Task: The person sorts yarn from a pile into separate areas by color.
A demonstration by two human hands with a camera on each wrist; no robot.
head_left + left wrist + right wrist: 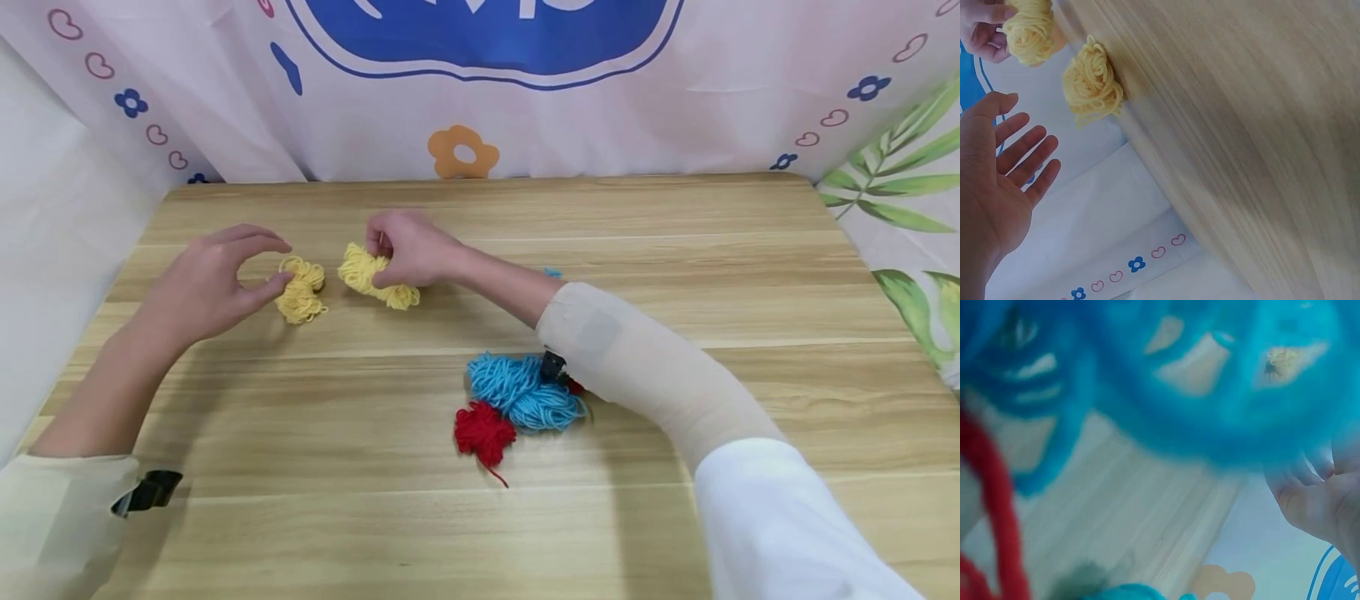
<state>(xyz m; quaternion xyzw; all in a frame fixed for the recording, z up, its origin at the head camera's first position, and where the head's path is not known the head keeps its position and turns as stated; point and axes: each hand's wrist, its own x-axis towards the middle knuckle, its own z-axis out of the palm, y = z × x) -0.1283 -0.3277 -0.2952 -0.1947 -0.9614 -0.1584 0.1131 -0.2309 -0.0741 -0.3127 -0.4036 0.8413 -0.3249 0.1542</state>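
Observation:
Near the back left of the table lie two bundles of yellow yarn. My right hand (416, 248) pinches the right-hand yellow yarn bundle (362, 268) between thumb and fingers. The smaller left-hand yellow yarn bundle (302, 293) sits beside my left hand (202, 287), whose fingers are spread and relaxed. In the left wrist view, a gap shows between that left hand (1007, 181) and the smaller yellow bundle (1091, 84). Blurred blue yarn strands (1210, 437) fill much of the right wrist view and partly cover the right hand (1319, 509).
Blue yarn (517, 392) lies mid-table under my right forearm, against a red yarn bundle (483, 433) with a loose tail. A small blue piece (552, 272) peeks out behind the forearm. A printed cloth (570, 133) hangs along the table's back edge.

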